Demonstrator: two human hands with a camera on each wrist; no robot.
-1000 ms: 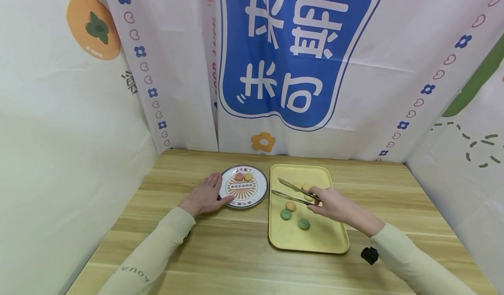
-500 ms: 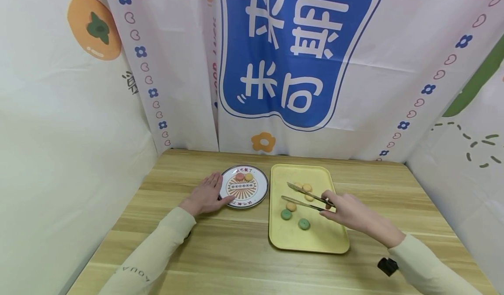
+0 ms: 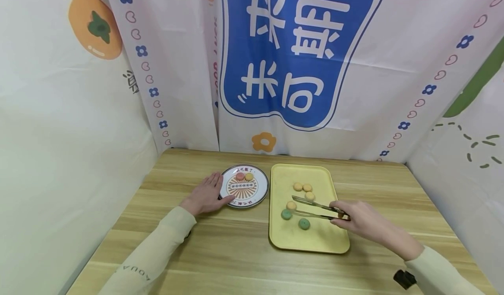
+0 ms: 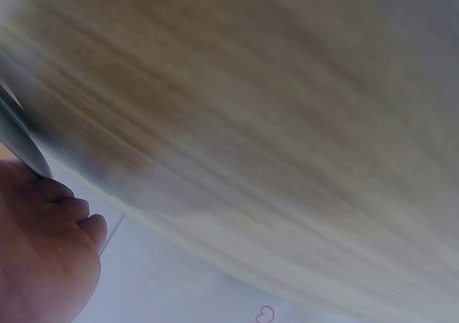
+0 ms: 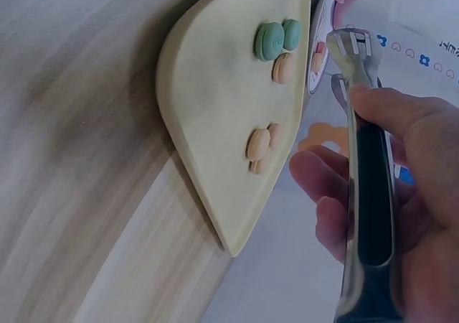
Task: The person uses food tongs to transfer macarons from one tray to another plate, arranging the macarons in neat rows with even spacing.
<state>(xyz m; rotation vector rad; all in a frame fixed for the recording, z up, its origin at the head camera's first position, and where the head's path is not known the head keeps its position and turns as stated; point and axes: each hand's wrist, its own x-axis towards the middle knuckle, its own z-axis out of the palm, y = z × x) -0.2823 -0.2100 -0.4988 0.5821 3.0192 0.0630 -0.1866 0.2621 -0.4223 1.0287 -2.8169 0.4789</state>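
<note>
My left hand (image 3: 206,194) lies at the left edge of a round white plate (image 3: 257,194), fingers straight and thumb on the rim. On that plate sit a pink macaron (image 3: 240,177) and a yellow macaron (image 3: 249,177), side by side. My right hand (image 3: 364,219) grips metal tongs (image 3: 315,204) with dark handle panels, clear in the right wrist view. The tongs' tips stand apart over the yellow tray (image 3: 315,241), with nothing held between them. Two green macarons (image 3: 304,223) and several pale orange macarons (image 3: 298,186) lie on the tray.
The wooden table (image 3: 236,260) carries the plate on the left and the tray on the right, a narrow gap between them. A printed curtain (image 3: 189,89) hangs behind the table's back edge. A black device (image 3: 404,279) is at the right wrist.
My right hand has moved the tongs rightward and toward the near side, from over the tray's left edge to over its middle. The left hand has stayed still at the plate.
</note>
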